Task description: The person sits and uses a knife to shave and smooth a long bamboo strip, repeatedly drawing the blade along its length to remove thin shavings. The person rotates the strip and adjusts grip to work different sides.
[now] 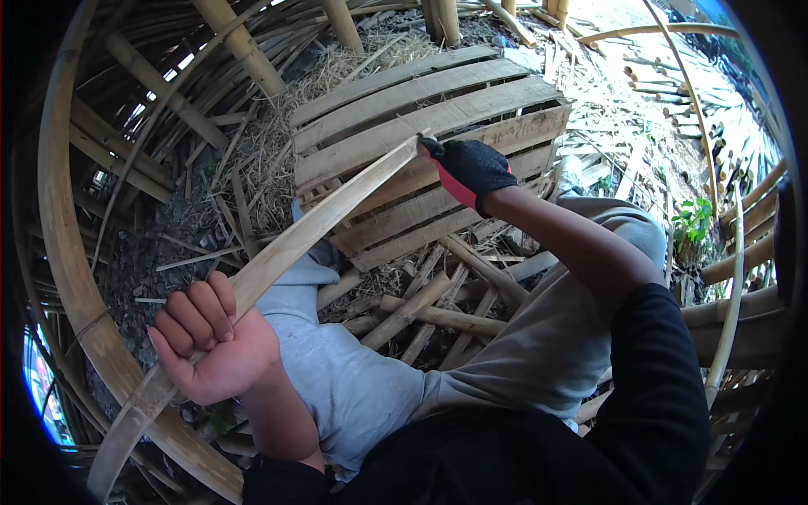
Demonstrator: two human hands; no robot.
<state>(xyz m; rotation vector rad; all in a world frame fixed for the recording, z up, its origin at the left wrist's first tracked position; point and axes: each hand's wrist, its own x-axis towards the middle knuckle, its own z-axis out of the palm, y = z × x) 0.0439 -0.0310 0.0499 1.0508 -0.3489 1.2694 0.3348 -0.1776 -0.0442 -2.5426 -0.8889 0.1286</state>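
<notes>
A long, pale split-bamboo strip (324,205) slants across my lap from the lower left up to the middle. Bare, my left hand (212,337) is closed round its lower part, fingers curled over the edge. My right hand (465,171), in a black and red work glove, is closed on the strip's far end. Whether the glove also holds a small tool there cannot be made out. Beneath that end lies a slatted wooden platform (412,103), its pale boards set apart with gaps.
Bamboo offcuts (410,310) lie crossed between my grey-trousered legs. Dry shavings (268,143) are heaped left of the platform. A thick curved bamboo pole (74,244) bends along the left side, with more poles (745,265) at right. A green plant (693,220) grows near them.
</notes>
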